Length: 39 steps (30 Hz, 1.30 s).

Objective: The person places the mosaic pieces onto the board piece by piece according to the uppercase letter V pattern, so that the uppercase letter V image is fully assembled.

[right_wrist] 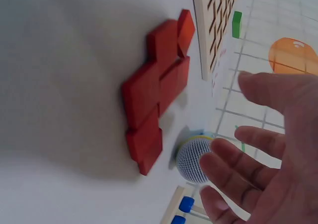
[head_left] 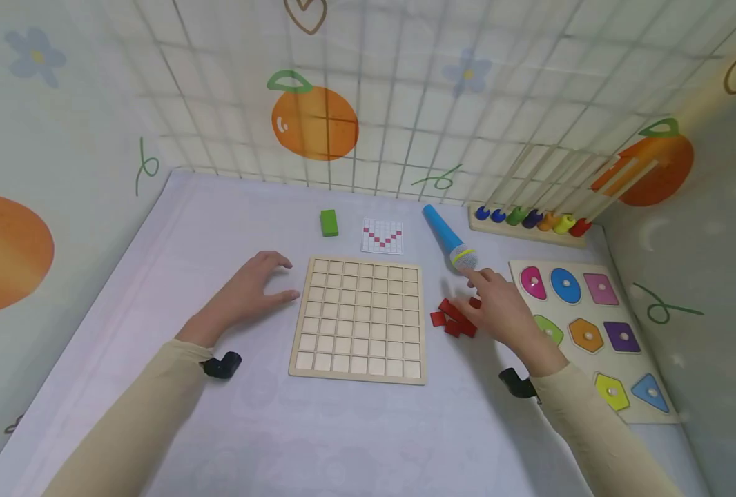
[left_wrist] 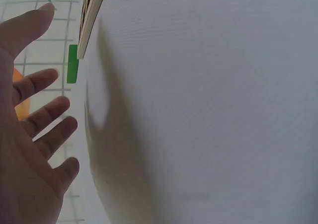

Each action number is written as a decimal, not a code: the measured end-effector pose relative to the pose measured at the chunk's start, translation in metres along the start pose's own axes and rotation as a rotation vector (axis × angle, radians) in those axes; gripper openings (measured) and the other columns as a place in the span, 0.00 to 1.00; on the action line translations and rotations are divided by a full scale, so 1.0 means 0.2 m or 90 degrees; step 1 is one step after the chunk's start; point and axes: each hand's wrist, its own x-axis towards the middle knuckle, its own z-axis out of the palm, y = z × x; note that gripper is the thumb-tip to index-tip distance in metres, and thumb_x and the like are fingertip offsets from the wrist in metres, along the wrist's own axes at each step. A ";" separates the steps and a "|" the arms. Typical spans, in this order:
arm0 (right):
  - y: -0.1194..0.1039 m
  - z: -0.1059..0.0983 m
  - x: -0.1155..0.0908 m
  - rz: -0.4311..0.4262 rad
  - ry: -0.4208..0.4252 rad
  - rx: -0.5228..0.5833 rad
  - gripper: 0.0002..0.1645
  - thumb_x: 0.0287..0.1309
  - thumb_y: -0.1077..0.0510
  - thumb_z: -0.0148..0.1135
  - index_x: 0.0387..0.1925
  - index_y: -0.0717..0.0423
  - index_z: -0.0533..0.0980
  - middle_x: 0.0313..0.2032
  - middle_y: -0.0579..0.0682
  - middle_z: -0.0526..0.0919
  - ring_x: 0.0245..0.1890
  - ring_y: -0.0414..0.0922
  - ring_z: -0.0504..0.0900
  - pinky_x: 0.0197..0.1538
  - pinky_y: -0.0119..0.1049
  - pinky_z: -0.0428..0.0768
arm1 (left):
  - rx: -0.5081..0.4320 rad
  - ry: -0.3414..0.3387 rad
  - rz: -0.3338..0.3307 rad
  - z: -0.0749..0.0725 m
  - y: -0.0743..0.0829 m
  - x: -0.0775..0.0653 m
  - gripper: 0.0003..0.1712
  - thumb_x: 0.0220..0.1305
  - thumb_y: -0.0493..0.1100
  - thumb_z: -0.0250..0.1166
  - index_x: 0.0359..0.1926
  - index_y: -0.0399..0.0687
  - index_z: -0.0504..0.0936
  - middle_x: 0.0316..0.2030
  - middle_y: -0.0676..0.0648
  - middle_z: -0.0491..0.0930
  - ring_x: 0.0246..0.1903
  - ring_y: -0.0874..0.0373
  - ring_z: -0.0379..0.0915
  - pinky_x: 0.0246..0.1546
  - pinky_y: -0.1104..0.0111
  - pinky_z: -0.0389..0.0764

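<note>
A square wooden grid board (head_left: 360, 321) with bare cells lies in the middle of the white table. My left hand (head_left: 250, 290) hovers beside its left edge, fingers spread and loosely bent, with nothing in them. Just right of the board lies a small heap of red square tiles (right_wrist: 141, 92). Over that heap is my right hand (head_left: 498, 307), its fingers apart and partly covering the tiles in the head view. In the right wrist view the same hand shows no tile between thumb and fingers. A pattern card (head_left: 382, 237) with red squares in a V lies behind the board.
A green block (head_left: 328, 223) stands left of the card. Beyond my right hand lies a blue toy microphone (head_left: 444, 231). A bead rack with upright rods (head_left: 526, 231) is at the back right, and a shape puzzle board (head_left: 647, 348) lies along the right side.
</note>
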 end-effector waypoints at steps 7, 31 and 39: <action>-0.01 0.05 -0.03 -0.015 -0.041 0.057 0.36 0.61 0.48 0.72 0.68 0.55 0.73 0.46 0.55 0.80 0.43 0.52 0.79 0.42 0.45 0.85 | -0.041 -0.031 0.016 0.03 0.00 -0.02 0.35 0.62 0.56 0.73 0.62 0.42 0.71 0.66 0.39 0.68 0.70 0.42 0.59 0.74 0.48 0.59; -0.09 0.17 -0.07 -0.095 -0.038 0.058 0.18 0.57 0.58 0.76 0.50 0.53 0.83 0.37 0.45 0.81 0.38 0.44 0.77 0.46 0.41 0.83 | -0.003 -0.126 0.058 0.07 0.00 -0.03 0.65 0.49 0.66 0.78 0.80 0.49 0.56 0.81 0.42 0.43 0.80 0.44 0.33 0.78 0.48 0.32; -0.09 0.18 -0.07 -0.104 -0.028 0.055 0.17 0.58 0.60 0.75 0.49 0.53 0.84 0.37 0.45 0.81 0.38 0.44 0.77 0.46 0.41 0.82 | 0.031 -0.144 0.061 0.08 0.00 -0.03 0.64 0.51 0.68 0.75 0.81 0.51 0.53 0.81 0.43 0.38 0.80 0.45 0.28 0.78 0.50 0.30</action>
